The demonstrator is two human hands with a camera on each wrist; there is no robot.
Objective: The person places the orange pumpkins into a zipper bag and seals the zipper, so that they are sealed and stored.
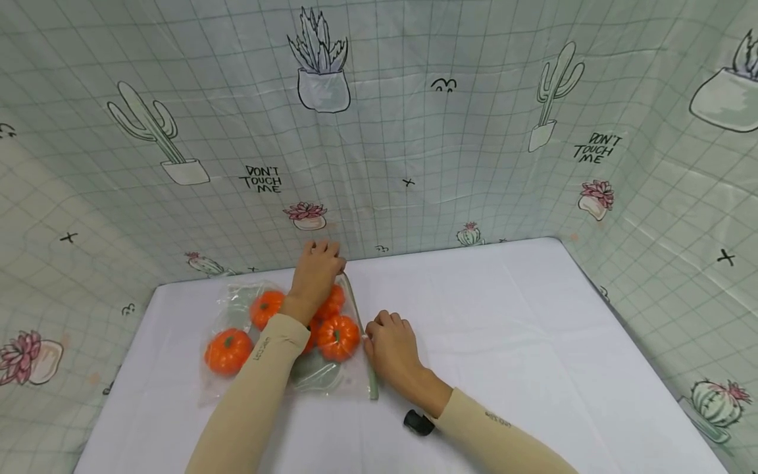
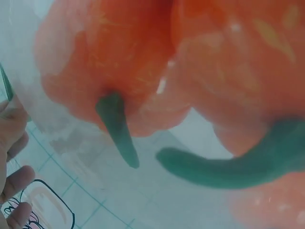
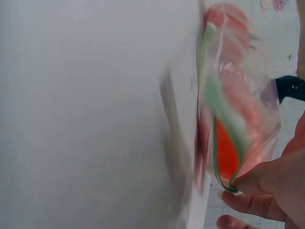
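A clear plastic zip bag with a green seal strip [image 1: 331, 378] lies flat on the white table cover [image 1: 533, 342], left of centre. It contains small orange toy pumpkins with green stems [image 1: 338, 337].

The person's left hand [image 1: 316, 270] rests at the far end of the seal strip, fingers curled over the bag's corner. The right hand [image 1: 393, 349] is at the middle of the strip; the right wrist view shows fingertips [image 3: 248, 183] pinching the green edge.

Printed sheeting [image 1: 414, 131] with a grid, cacti and potted plants forms the walls. The legend "DON'T TOUCH ME" [image 1: 261, 179] appears twice. Small lettering on both beige sleeves [image 1: 260, 368] is not legible.
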